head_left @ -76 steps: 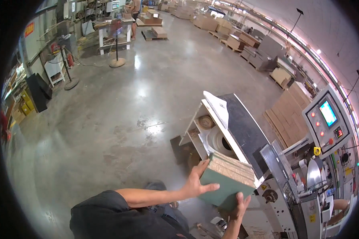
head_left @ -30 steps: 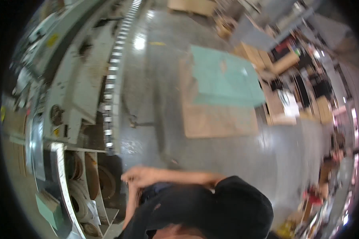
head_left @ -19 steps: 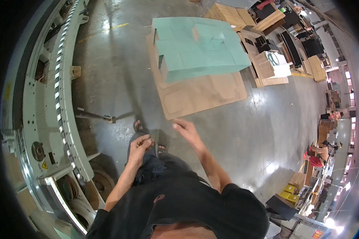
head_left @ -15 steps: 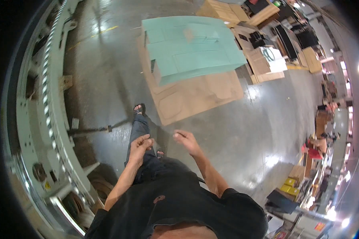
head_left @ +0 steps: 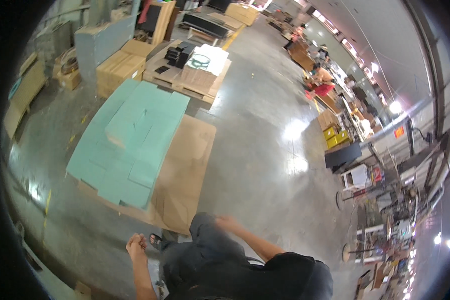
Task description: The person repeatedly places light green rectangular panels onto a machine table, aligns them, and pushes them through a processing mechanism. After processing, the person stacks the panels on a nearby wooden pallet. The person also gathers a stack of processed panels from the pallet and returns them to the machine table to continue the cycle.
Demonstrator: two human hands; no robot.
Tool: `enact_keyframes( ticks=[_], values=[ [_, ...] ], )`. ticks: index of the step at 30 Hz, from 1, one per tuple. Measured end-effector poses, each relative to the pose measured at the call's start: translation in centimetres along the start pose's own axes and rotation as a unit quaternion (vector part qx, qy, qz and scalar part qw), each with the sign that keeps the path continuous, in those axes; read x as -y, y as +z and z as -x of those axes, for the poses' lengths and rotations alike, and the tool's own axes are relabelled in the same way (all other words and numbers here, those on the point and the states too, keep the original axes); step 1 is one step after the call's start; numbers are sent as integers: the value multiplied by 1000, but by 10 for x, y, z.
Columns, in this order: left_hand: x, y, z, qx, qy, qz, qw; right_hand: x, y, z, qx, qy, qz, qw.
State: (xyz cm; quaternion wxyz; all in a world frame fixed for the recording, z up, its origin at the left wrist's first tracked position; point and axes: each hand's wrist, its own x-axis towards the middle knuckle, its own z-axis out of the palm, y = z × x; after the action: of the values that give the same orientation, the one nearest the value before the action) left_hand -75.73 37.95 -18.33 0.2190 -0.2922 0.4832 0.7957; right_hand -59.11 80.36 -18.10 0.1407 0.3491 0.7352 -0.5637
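My left hand [head_left: 136, 244] hangs out to the left of my leg with its fingers curled in, and nothing shows in it. Over my raised knee, my right hand [head_left: 226, 223] is smeared by motion, so its fingers cannot be made out. Neither hand touches the stack of pale green sheets [head_left: 135, 135] on the floor ahead to the left. Those sheets lie partly over a brown cardboard sheet [head_left: 182, 175], whose bare side shows toward the right. Beside the cardboard's near edge stands my sandalled foot [head_left: 156, 241].
Beyond the stack are a cardboard box [head_left: 120, 67] and a wooden pallet [head_left: 205, 94] carrying black pieces and a white-topped pile. Grey concrete floor [head_left: 255, 165] stretches rightward. Another person [head_left: 322, 80] bends near workbenches; yellow boxes [head_left: 337, 137] and stools stand at right.
My view has swung to the right, so the green stack now sits farther left and the machine has mostly left the picture. My hands have moved apart, and one knee has come up.
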Motion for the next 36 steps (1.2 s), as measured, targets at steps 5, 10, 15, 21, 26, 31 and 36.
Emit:
enact_keyframes(
  ticks=[5, 10, 15, 21, 26, 31, 36],
  values=[
    [-20, 60, -52, 48, -17, -78, 996, -53, -30, 28, -121, 135, -112, 977],
    [-20, 134, -71, 96, -75, -167, 978, -86, -32, 16, -115, 249, -145, 951],
    [-7, 186, -98, -22, -114, -194, 974, -96, -54, -80, -11, 278, -79, 957],
    [-28, 217, -140, -107, -110, -186, 971, -21, -128, -226, 11, 118, 7, 993],
    [-63, 275, -145, -110, -56, -248, 961, 156, -215, -244, -68, 108, -105, 986],
    [-92, 325, -149, -125, -53, -250, 959, 186, -238, -292, -62, 147, -77, 984],
    [-76, 310, -167, -138, -30, -241, 960, 204, -215, -330, 13, 134, -31, 990]
  ],
)
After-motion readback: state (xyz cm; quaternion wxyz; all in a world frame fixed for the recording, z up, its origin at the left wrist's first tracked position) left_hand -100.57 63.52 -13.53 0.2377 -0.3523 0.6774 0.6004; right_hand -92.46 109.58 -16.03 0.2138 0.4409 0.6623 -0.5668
